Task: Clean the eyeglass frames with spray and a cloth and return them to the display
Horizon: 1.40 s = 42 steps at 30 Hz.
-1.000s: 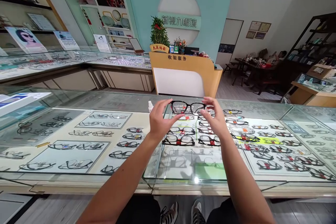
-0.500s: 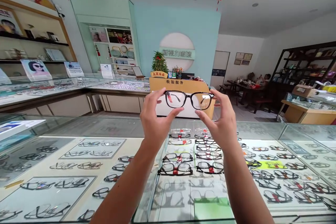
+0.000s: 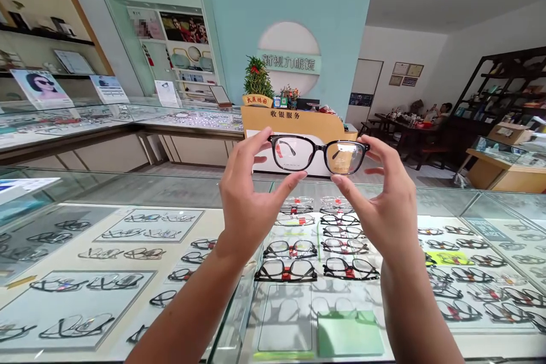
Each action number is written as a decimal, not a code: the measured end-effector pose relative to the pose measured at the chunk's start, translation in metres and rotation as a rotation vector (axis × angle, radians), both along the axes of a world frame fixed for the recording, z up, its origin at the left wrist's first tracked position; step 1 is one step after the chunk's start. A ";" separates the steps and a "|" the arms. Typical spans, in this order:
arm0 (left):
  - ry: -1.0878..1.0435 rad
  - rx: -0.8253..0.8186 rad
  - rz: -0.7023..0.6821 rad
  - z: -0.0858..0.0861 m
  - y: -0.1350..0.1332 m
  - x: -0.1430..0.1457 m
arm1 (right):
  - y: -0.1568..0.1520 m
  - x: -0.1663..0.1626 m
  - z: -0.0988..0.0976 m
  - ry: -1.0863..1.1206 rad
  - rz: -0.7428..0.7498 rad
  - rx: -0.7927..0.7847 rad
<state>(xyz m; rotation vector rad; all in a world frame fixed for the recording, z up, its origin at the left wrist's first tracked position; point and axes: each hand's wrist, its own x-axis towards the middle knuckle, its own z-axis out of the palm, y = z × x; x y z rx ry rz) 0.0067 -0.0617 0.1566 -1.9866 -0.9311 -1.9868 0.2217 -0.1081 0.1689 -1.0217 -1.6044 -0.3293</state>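
I hold a pair of black-framed glasses (image 3: 319, 154) up in front of me with both hands, lenses facing me. My left hand (image 3: 247, 193) pinches the frame's left end between thumb and fingers. My right hand (image 3: 384, 196) pinches the right end the same way. The glasses hang well above a glass display counter (image 3: 140, 193) whose trays hold several rows of spectacle frames (image 3: 294, 250).
A green cloth (image 3: 350, 334) lies inside the case near me. Beyond the counter stand a wooden cashier desk (image 3: 298, 125) with a small plant (image 3: 258, 77), more glass cases (image 3: 128, 116) at left, and a table with a seated person (image 3: 443, 111) at far right.
Both hands have raised the glasses from just above the counter to eye level and drawn them closer to me. The grip is unchanged.
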 end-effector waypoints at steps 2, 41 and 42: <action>-0.003 0.001 0.005 -0.001 0.002 0.002 | 0.002 0.002 -0.001 -0.010 0.005 0.002; -0.048 -0.028 -0.008 -0.005 0.010 0.006 | 0.008 0.002 -0.003 0.001 0.013 -0.161; -0.052 -0.053 -0.045 -0.006 0.013 0.005 | 0.010 0.000 -0.003 0.004 -0.008 -0.104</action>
